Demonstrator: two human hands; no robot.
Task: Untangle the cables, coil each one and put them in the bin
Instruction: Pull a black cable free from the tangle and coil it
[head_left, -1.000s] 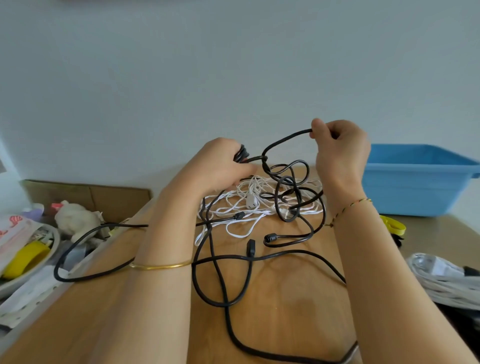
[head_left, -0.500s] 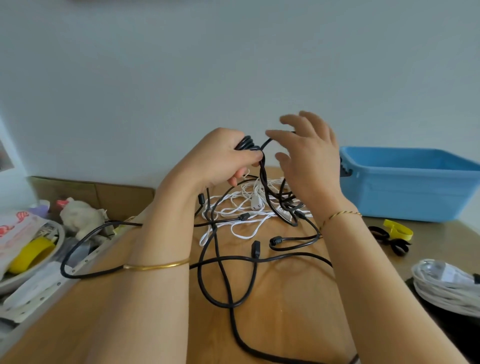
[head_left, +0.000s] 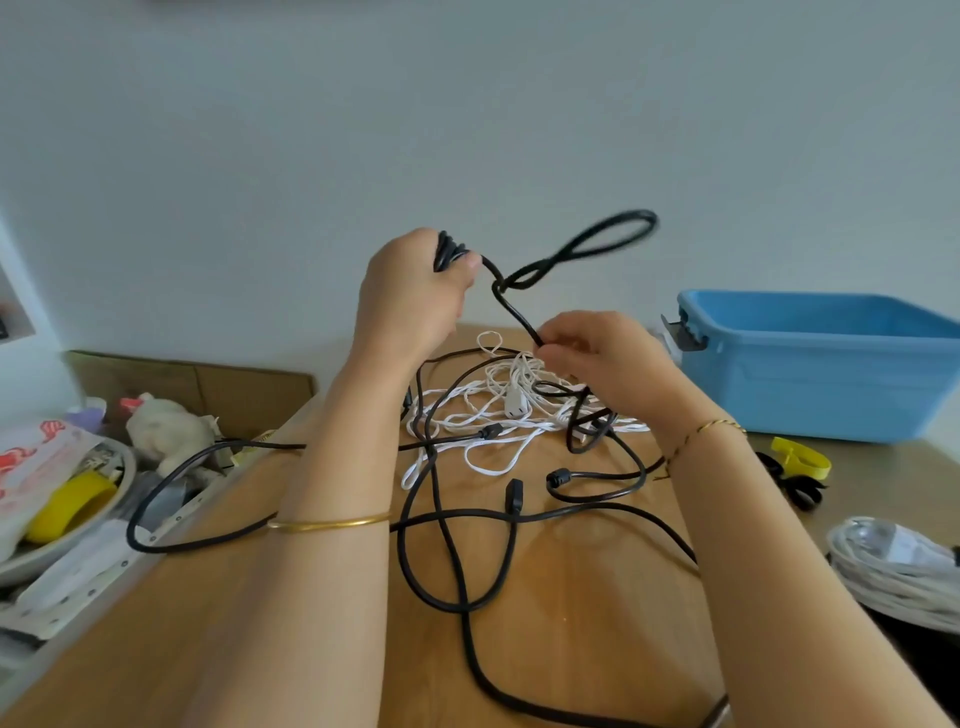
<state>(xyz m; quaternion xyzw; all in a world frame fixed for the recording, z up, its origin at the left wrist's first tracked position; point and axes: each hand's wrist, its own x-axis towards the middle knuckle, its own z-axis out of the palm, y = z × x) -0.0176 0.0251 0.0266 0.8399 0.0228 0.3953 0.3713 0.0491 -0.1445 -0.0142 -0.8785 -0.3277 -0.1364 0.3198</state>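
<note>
A black cable (head_left: 457, 561) sprawls in loops over the wooden table (head_left: 571, 649), tangled with a white cable (head_left: 498, 415) farther back. My left hand (head_left: 415, 296) is raised above the table and grips a small bundle of black cable turns. From it a twisted black loop (head_left: 592, 244) sticks up to the right. My right hand (head_left: 597, 364) is lower, over the white cable, and pinches the black strand that runs down from my left hand. The blue bin (head_left: 810, 374) stands at the back right.
A bowl (head_left: 31, 551) with a yellow tape roll (head_left: 67, 506) and clutter sits off the table's left edge, next to a cardboard box (head_left: 208, 384). Yellow-and-black ties (head_left: 795, 467) lie in front of the bin. A bagged white cable coil (head_left: 893, 566) lies at the right.
My left hand rose with its bundle. My right hand, open near it half a second ago, dropped lower and now pinches the black strand. A twisted loop now stands up between them.
</note>
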